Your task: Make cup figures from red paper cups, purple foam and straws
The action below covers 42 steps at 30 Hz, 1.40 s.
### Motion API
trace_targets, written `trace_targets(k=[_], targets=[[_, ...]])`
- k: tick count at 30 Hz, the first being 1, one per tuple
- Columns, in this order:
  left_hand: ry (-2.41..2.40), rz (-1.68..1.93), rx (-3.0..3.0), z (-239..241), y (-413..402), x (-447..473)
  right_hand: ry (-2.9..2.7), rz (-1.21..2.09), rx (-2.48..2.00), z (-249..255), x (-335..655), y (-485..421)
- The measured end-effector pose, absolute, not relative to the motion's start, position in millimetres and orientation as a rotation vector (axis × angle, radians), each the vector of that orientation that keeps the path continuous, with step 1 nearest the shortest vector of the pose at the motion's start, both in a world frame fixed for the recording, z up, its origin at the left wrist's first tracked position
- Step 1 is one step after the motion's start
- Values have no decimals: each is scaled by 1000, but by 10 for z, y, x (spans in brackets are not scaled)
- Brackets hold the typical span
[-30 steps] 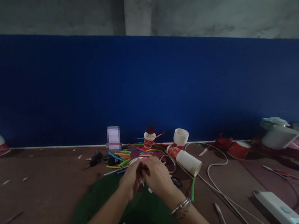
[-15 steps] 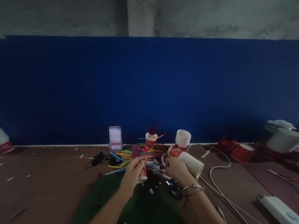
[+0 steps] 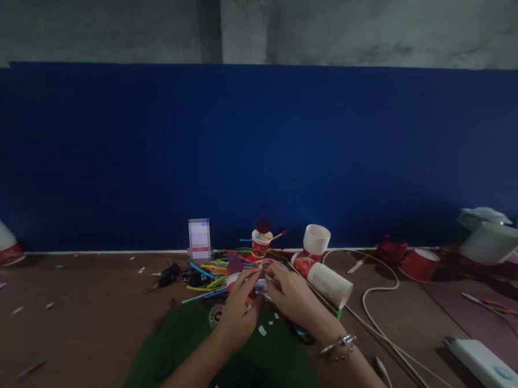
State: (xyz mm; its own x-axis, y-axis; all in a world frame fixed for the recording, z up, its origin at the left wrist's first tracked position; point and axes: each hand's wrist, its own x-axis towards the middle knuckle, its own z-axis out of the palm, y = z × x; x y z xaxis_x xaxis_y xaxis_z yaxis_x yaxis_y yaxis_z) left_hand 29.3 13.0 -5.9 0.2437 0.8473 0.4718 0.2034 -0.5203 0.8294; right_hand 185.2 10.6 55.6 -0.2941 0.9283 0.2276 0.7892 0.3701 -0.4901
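My left hand is closed round a red-and-white paper cup, whose pale rim shows behind my fingers. My right hand, with bracelets at the wrist, meets it from the right. Its fingers are curled and pinched, and what they hold is hidden. A small pale, shiny piece lies between the two hands; its kind is unclear. Left of my left hand is a round white ring with a red centre. Partly under my right wrist are dark-handled scissors.
Colourful pipe cleaners lie behind my hands, with a decorated paper cup beyond them. Stacked paper cups lie to the right beside a white cable. A white power strip sits front right; keys lie left.
My right hand has moved left to meet my left hand, which has turned. The cup's rim and the round ring now show on the left. More of the scissors is covered.
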Motion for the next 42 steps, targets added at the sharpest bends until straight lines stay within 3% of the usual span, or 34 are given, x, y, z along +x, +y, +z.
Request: trace_targets(k=[11, 25, 28, 34, 36, 38, 42], targets=[[1095, 1456, 1650, -59, 158, 311, -2223, 443, -1469, 588, 1769, 40], [1049, 1476, 1711, 76, 98, 272, -2169, 266, -1379, 569, 1684, -23], [1051, 1513, 1744, 100, 63, 262, -2054, 387, -1356, 537, 1638, -38], [993, 1647, 1581, 140, 15, 239, -1610, 948, -1216, 520, 1567, -9], [950, 1614, 1306, 147, 53, 246, -1539, 885, -1238, 533, 1656, 51], [888, 1535, 1023, 148, 105, 266, -1588, 596, -1375, 509, 1806, 147], [813, 1378, 662, 119, 168, 321, -1872, 206, -1909, 305, 2085, 364]])
